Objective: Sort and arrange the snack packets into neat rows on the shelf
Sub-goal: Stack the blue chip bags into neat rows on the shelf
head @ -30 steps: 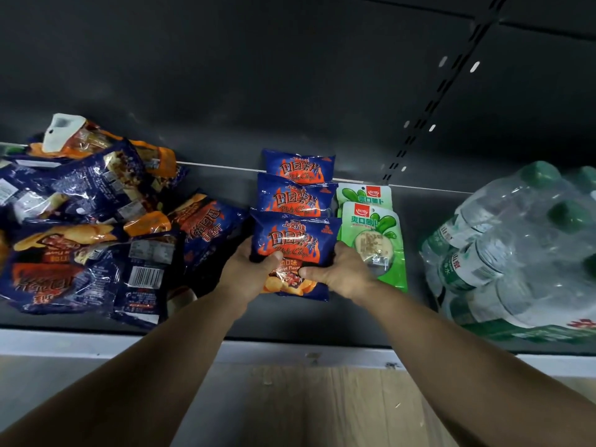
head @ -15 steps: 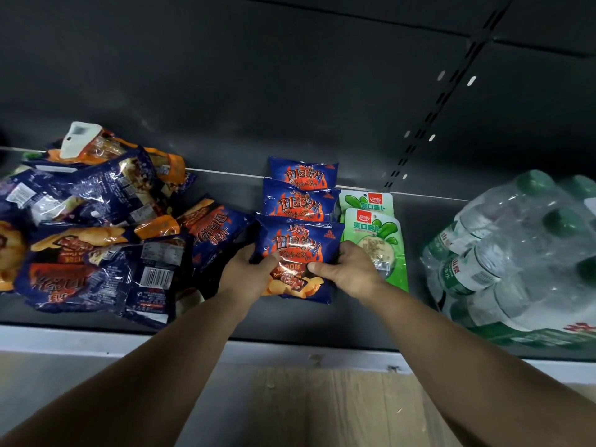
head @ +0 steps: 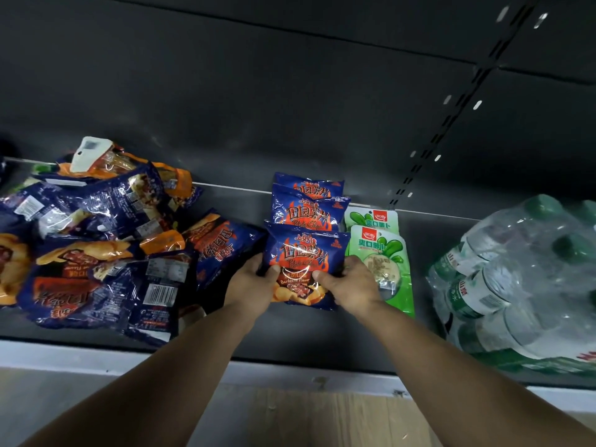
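Both hands, left hand (head: 250, 287) and right hand (head: 350, 285), pinch glossy, crinkled blue chip packet (head: 304, 253) on shelf (head: 290, 343).

chip packets (head: 306, 256): blue, orange flames | radish packets (head: 383, 253): green-white | shelf (head: 322, 337): dark grey

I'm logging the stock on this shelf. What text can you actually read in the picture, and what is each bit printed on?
"上好佳", "田园薯片", "Potato Chips", "Barbecue Flavor": front blue foil chip packet, in the grip of left hand and right hand.
"田园薯片": blue chip packet behind it.
"爽口萝卜": green radish snack pouch.
Barcode digits on the heaped blue packets, water bottle labels: too small or blurred.
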{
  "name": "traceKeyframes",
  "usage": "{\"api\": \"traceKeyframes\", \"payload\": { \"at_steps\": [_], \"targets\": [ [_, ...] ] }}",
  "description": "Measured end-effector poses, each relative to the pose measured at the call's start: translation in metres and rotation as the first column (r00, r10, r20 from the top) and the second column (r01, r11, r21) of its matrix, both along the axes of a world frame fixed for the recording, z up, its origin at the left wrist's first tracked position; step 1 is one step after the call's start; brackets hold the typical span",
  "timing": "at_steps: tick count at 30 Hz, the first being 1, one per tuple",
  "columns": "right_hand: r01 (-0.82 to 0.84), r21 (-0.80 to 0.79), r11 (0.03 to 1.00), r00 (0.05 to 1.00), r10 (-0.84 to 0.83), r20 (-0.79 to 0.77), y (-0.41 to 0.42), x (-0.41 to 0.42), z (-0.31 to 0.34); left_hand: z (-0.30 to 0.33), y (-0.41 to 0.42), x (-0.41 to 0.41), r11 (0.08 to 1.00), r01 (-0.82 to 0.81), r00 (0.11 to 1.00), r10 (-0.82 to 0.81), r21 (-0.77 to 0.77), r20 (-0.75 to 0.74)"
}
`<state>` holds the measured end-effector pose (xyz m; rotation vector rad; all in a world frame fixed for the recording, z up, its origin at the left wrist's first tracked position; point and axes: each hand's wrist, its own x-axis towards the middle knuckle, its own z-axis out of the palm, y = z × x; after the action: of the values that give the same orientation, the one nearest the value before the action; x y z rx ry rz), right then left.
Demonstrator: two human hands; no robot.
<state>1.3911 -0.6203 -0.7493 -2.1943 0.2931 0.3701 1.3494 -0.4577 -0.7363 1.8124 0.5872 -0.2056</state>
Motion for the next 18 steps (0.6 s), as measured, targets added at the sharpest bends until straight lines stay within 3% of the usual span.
{"api": "traceKeyframes", "payload": {
  "at_steps": [11, 14, 18],
  "targets": [
    [0.046, 0.049, 0.998, 0.998, -0.049, 0.05, -0.003, -0.003, 0.011, 0.001, -0.002, -0.007, 0.98, -0.196, 0.98, 0.196, 0.044, -0.01],
    [0.051, 0.061, 0.997, 0.997, -0.054, 0.052, -0.002, -0.003, 0.012, 0.002, 0.005, -0.008, 0.963, -0.15, 0.989, 0.145, 0.224, 0.039],
    [0.062, 0.088, 0.994, 0.996, -0.067, 0.06, -0.003, -0.003, 0.014, 0.008, 0.019, -0.014, 0.844, -0.183, 0.942, 0.004, 0.504, 0.336]
  ]
}}
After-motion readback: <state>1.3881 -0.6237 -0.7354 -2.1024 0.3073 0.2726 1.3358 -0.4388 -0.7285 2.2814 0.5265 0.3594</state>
